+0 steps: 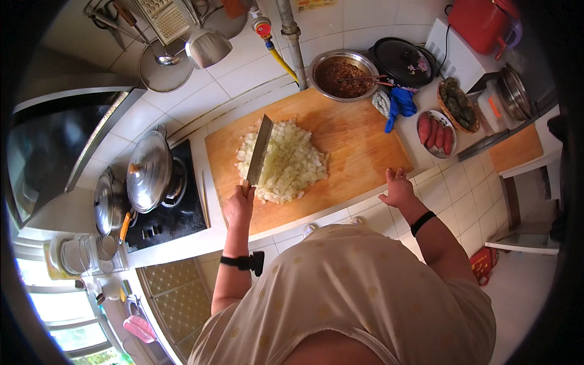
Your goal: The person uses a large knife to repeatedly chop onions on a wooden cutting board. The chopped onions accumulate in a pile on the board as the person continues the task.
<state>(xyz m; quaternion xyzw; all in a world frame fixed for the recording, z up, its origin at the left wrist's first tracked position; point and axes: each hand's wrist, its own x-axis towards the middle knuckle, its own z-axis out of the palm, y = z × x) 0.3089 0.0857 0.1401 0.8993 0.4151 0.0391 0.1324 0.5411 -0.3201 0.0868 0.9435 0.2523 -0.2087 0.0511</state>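
Note:
My left hand (239,206) grips the wooden handle of a Chinese cleaver (260,148). The broad blade points away from me and stands over the left part of a heap of diced pale green-white vegetable (292,164). Under the heap lies a large wooden cutting board (360,137) on the counter. At the board's front right corner is my right hand (401,189), holding nothing, with thumb and fingers spread. Its fingertips are at the board's edge; whether they press on it I cannot tell.
Behind the board are a steel bowl of dark minced filling (340,75) with chopsticks and a black lidded electric pot (401,61). A blue cloth (400,107) overlaps the board. Rightward sits a bowl of reddish sausage-shaped food (435,134). Lidded pans (148,171) stand on the left hob (189,214).

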